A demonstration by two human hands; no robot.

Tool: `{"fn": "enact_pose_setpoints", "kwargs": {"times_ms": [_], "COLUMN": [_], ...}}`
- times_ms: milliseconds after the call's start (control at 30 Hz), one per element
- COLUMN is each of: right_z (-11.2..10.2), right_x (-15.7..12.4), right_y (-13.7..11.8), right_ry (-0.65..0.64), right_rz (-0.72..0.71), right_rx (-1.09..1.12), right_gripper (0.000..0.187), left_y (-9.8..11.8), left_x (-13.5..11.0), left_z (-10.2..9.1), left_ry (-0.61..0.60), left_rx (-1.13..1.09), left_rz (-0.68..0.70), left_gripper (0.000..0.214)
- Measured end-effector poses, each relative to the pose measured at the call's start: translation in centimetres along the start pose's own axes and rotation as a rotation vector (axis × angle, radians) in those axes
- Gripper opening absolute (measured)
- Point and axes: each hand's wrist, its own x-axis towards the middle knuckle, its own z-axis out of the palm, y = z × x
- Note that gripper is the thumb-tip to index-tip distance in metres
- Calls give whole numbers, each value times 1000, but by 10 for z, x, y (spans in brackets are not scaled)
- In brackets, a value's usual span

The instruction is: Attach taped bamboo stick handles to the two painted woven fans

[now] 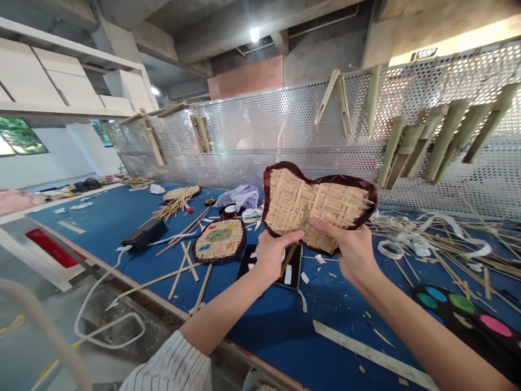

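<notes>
Right now you are gripping a woven bamboo panel (319, 203) with a dark maroon edge binding (280, 171), holding it up in the air above a blue worktable (89, 231). Your left hand (274, 254) is pinching its lower edge, and your right hand (350, 252) is closing narrowly on the weave beside it. A loose bamboo strip (293, 251) is sticking down between your hands, and that is where I would worry: twisting the panel hard could be springing the strips apart or lifting the binding. Sharp strip ends are also poking past the edge and could be jabbing your fingers. If your grip slips, the panel could be dropping onto the dark tablet-like slab (295, 271) below, close to a second woven mat (218, 240) and a roll of white tape (391, 250).
</notes>
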Motion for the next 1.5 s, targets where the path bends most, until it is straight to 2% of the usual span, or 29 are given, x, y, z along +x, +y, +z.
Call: {"fn": "enact_pose_setpoints", "kwargs": {"times_ms": [200,433,533,600,700,833,967,1067,1167,1267,1367,1500], "right_z": [0,-5,-10,-13,-14,-13,-16,-22,-30,-39,-46,-51], "right_x": [3,12,19,23,24,20,20,26,35,46,55,59], "right_y": [-3,-6,-7,-8,-12,-20,-17,-4,12,21,27,35], "right_ry": [-2,20,54,69,63,-46,-219,-249,-226,-212,-220,-288], "right_rz": [-4,-27,-62,-97,-139,-190,-241,-243,-198,-118,-27,75], "right_rx": [4,8,-3,-14,-41,-99,-200,-317,-468,-600,-707,-776], "right_gripper": [47,46,52,54,53,48,68,80,80,64,44,35], "left_y": [4,-5,-4,-4,-6,-8,-3,1,1,0,0,-3], "left_x": [-5,-7,-14,-20,-28,-29,-22,-9,12,38,58,71], "left_z": [7,-1,-7,-8,-8,-6,-5,-8,-17,-37,-62,-91], "left_ry": [-4,-210,-280,-327,-287,-178,-125,-111,-114,-134,-153,-164], "left_rx": [-17,-96,-4,147,321,291,215,142,78,53,62,68], "left_rz": [10,-104,-187,-247,-200,-83,-41,-32,-70,-167,-254,-309], "left_gripper": [51,43,42,40,31,30,36,33,23,14,22,30]}}
